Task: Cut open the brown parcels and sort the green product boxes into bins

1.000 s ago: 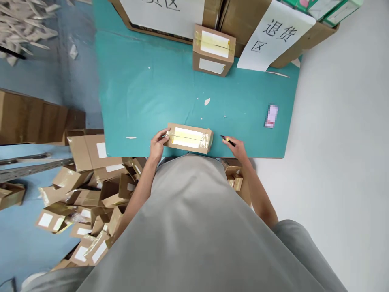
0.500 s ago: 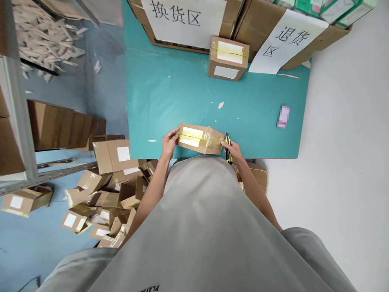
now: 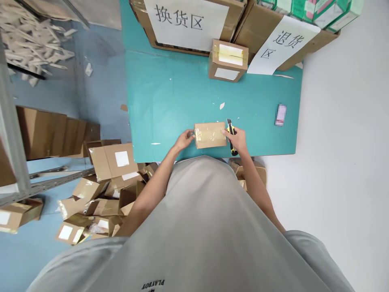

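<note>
A small brown cardboard box (image 3: pixel 210 135) with clear tape along its upward face is between my two hands, at the near side of the teal table. My left hand (image 3: pixel 184 140) has its fingers bent against the box's left edge. At the other end, my right hand (image 3: pixel 238 140) grips a yellow and black box cutter (image 3: pixel 232 142), its blade end pointing away from me. The thumb of that hand also rests on the right end of the box.
Another taped box (image 3: pixel 228 61) stands at the back of the teal table (image 3: pixel 170 101), before two large cartons bearing paper signs (image 3: pixel 187 20). A blurred pinkish item (image 3: pixel 280 114) lies at right. Opened cartons (image 3: pixel 106 202) pile up on the floor at left.
The box has turned so that a taped face without labels is up, and its left end has moved right. My left hand has followed to the right; the box cutter has tilted.
</note>
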Demonstrator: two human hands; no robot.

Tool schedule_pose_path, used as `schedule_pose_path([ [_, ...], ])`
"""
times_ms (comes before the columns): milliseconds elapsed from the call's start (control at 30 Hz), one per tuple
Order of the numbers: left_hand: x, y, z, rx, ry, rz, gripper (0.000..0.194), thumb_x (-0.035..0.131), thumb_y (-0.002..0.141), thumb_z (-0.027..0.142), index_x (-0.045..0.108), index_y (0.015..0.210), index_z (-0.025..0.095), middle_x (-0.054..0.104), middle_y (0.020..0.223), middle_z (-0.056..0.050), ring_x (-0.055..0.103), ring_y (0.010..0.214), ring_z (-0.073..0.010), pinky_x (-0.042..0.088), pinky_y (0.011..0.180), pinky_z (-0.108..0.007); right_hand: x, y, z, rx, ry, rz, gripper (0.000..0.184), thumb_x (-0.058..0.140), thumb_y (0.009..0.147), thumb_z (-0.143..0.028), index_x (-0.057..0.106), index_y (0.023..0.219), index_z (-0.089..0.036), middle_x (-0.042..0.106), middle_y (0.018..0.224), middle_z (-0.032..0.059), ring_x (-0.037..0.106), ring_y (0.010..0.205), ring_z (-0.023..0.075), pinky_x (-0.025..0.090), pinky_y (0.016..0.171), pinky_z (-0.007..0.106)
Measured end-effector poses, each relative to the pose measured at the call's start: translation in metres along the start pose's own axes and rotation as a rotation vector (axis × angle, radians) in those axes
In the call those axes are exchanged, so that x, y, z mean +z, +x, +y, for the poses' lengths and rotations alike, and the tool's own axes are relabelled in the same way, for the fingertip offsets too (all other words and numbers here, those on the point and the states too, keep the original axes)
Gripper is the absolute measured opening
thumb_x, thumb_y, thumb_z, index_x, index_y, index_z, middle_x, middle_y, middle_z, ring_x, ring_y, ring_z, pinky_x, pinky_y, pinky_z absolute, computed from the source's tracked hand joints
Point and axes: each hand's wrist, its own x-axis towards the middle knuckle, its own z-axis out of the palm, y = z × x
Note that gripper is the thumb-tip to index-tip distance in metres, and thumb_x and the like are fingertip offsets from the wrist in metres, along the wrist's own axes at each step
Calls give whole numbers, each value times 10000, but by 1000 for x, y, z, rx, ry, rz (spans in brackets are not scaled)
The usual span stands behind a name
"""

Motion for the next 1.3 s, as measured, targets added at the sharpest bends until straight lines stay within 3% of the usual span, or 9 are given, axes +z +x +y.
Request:
schedule_pose_path([
  [167, -26, -15, 47, 231, -26, 51, 497, 678, 1001, 545, 764, 1353, 204, 775, 1421, -134, 714, 1326, -320, 541, 1194, -496, 11, -3, -11, -78, -178, 81, 545, 693, 954, -757, 718, 892, -215, 611, 700, -18, 546, 699, 174, 464, 680, 276],
  [267, -30, -14, 77, 274, 10, 37, 497, 743, 988, 589, 810, 1282, 194, 806, 1331, -128, 735, 1253, -321, 586, 1112, -477, 11, -8, -12, -101, -278, 101, 528, 639, 1021, -727, 694, 867, -225, 607, 704, -18, 518, 702, 173, 437, 692, 273],
  [400, -33, -2, 98, 264, 65, -32, 461, 902, 834, 554, 854, 1087, 171, 841, 1083, -110, 756, 1054, -289, 626, 974, -428, 8, -20, -14, -72, -428, 110, 495, 578, 1090, -676, 656, 872, -239, 667, 760, 21, 571, 729, 199, 435, 724, 287],
  [467, -37, 3, 101, 250, 64, -73, 470, 948, 766, 562, 860, 1023, 179, 846, 1011, -95, 756, 990, -270, 629, 935, -402, 7, -29, -18, -45, -472, 142, 481, 525, 1121, -655, 655, 920, -237, 720, 834, 68, 639, 780, 236, 450, 754, 305],
  [567, -42, 8, 103, 223, 47, -117, 498, 1003, 672, 565, 865, 949, 174, 844, 937, -91, 757, 910, -253, 627, 879, -374, 13, -49, -26, -5, -442, 177, 432, 429, 1162, -575, 661, 1191, -211, 782, 990, 138, 721, 893, 307, 481, 784, 336],
  [667, -42, 11, 106, 191, 21, -131, 502, 1033, 617, 544, 867, 905, 168, 835, 871, -88, 761, 861, -250, 626, 829, -360, 29, -70, -38, 23, -416, 103, 414, 453, 1143, -457, 585, 1408, -168, 805, 1085, 169, 753, 959, 345, 518, 804, 364],
  [867, -41, 15, 107, 154, -10, -175, 507, 1057, 582, 532, 871, 889, 174, 839, 857, -81, 776, 846, -253, 633, 812, -356, 73, -98, -70, -119, -544, -151, 334, 554, 1111, -334, 748, 1343, -193, 848, 1190, 140, 773, 1088, 317, 532, 925, 347],
  [1033, -41, 16, 105, 146, -39, -189, 463, 1060, 593, 474, 878, 891, 170, 846, 865, -87, 777, 841, -257, 633, 814, -361, 91, -101, -86, -112, -608, -138, 366, 528, 1157, -329, 762, 1401, -190, 861, 1177, 133, 780, 1073, 295, 515, 918, 328],
  [1300, -39, 15, 106, 137, -67, -184, 373, 1054, 613, 372, 882, 869, 163, 850, 883, -94, 781, 846, -254, 640, 885, -383, 96, -102, -102, -68, -671, -132, 328, 519, 1159, -301, 784, 1308, -177, 839, 1178, 133, 739, 1082, 269, 490, 921, 316],
])
